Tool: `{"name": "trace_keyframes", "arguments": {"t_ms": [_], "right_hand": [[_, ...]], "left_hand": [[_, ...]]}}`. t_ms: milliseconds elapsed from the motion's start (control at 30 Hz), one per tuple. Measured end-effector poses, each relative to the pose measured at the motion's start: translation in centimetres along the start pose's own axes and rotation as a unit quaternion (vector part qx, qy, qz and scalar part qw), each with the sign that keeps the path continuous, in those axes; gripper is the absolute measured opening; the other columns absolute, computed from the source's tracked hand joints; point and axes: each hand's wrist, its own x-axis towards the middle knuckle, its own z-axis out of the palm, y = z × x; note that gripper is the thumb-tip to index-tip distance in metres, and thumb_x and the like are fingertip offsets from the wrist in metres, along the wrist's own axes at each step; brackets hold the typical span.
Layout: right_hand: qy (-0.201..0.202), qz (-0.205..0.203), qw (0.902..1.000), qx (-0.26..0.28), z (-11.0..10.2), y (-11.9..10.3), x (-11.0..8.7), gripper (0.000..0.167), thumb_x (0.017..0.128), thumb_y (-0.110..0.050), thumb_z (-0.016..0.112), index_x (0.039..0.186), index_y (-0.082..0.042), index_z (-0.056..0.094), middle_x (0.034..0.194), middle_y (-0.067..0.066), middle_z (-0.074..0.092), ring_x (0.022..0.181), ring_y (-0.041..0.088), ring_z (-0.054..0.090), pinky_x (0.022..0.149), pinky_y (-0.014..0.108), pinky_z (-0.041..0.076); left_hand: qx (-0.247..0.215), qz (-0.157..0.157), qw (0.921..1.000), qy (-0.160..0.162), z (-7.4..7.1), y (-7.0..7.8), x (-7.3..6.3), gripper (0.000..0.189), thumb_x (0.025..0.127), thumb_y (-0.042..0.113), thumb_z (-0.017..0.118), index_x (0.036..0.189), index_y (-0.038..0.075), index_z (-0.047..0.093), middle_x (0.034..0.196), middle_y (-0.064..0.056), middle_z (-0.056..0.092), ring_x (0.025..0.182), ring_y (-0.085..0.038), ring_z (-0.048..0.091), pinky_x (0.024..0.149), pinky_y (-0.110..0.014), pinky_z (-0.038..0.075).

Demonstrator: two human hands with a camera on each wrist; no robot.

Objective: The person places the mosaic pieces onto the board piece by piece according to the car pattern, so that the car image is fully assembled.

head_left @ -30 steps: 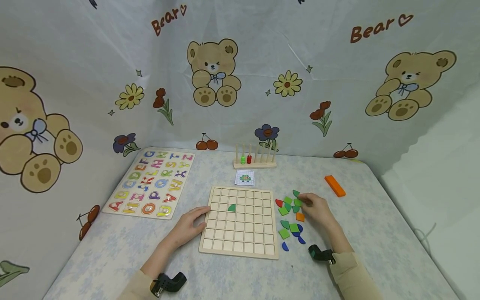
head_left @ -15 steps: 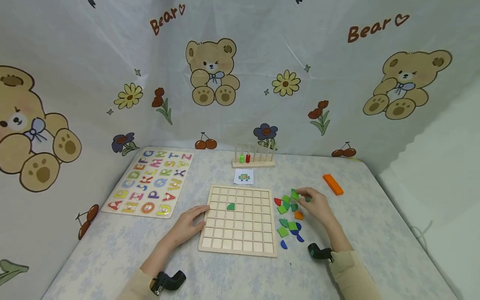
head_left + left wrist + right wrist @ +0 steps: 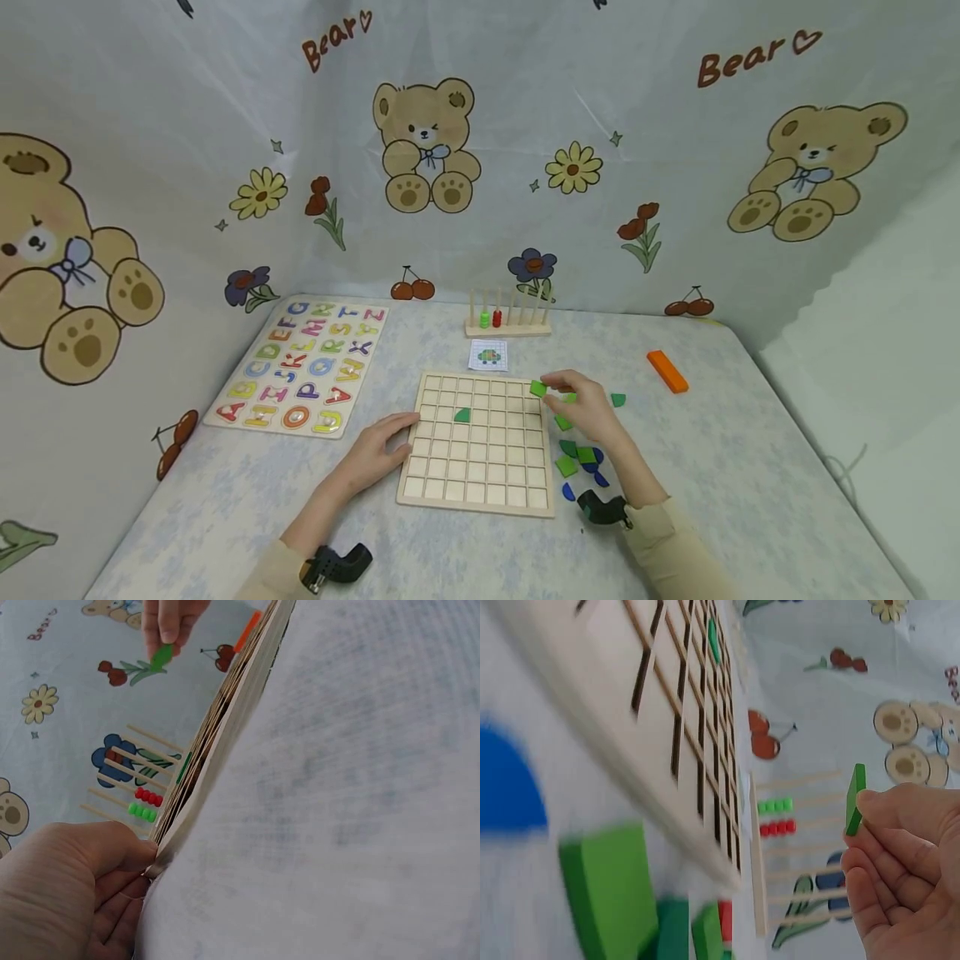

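My right hand (image 3: 588, 408) pinches a light green square tile (image 3: 538, 389) between thumb and fingers, above the far right corner of the wooden grid board (image 3: 474, 510). In the right wrist view the tile (image 3: 856, 799) stands on edge in the fingertips. A dark green quarter-round tile (image 3: 462, 415) lies in one of the board's squares. At the board's left edge, my left hand (image 3: 375, 454) holds the rim with thumb and fingers; the left wrist view shows the thumb (image 3: 127, 846) right at the rim.
Loose green and blue tiles (image 3: 566, 466) lie right of the board, some hidden by the right hand. Beyond the board are a pattern card (image 3: 488, 356) and a bead rack (image 3: 508, 329). An alphabet board (image 3: 296, 371) lies left, an orange block (image 3: 667, 372) far right.
My right hand has picked up the light green square from the pile and moved left to the board's corner. A dark green piece now lies farther right. My left hand has stayed put.
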Motion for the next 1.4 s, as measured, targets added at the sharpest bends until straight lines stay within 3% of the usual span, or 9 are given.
{"name": "trace_keyframes", "arguments": {"t_ms": [333,633,1000,1400], "right_hand": [[-0.044,-0.004,0.9987,0.024,3.5,-2.5,1.1,0.029,0.087,-0.013,0.069,0.115,-0.007,0.064,0.111,0.005,0.063,0.104,0.027,0.058,0.089,0.043,0.048],[-0.058,-0.022,0.9973,0.04,5.7,-2.6,1.3,0.028,0.086,-0.01,0.069,0.114,-0.005,0.065,0.109,0.004,0.065,0.101,0.026,0.059,0.086,0.041,0.05],[-0.051,-0.021,0.9976,0.042,6.8,-2.8,1.6,0.026,0.086,-0.008,0.069,0.112,-0.007,0.066,0.108,0.003,0.065,0.1,0.025,0.06,0.085,0.039,0.051],[-0.075,-0.019,0.9957,0.05,8.3,-1.3,1.6,0.023,0.087,-0.007,0.067,0.11,-0.004,0.067,0.106,0.003,0.065,0.1,0.022,0.06,0.082,0.033,0.052]], "left_hand": [[-0.004,0.006,1.0,-0.005,-0.2,0.1,0.1,0.048,0.09,0.009,0.063,0.136,0.005,0.05,0.137,-0.008,0.048,0.13,-0.028,0.039,0.103,-0.046,0.036],[-0.001,0.003,1.0,-0.003,0.0,0.0,-0.2,0.048,0.091,0.011,0.064,0.136,0.006,0.05,0.137,-0.008,0.049,0.13,-0.029,0.04,0.103,-0.048,0.036],[-0.001,0.014,0.9999,-0.003,-0.1,0.0,0.1,0.047,0.091,0.011,0.064,0.136,0.005,0.051,0.137,-0.009,0.049,0.13,-0.028,0.039,0.104,-0.047,0.035],[-0.007,0.009,0.9999,-0.002,-0.1,0.2,0.0,0.047,0.09,0.009,0.064,0.135,0.005,0.052,0.137,-0.009,0.049,0.13,-0.028,0.039,0.105,-0.046,0.034]]}}
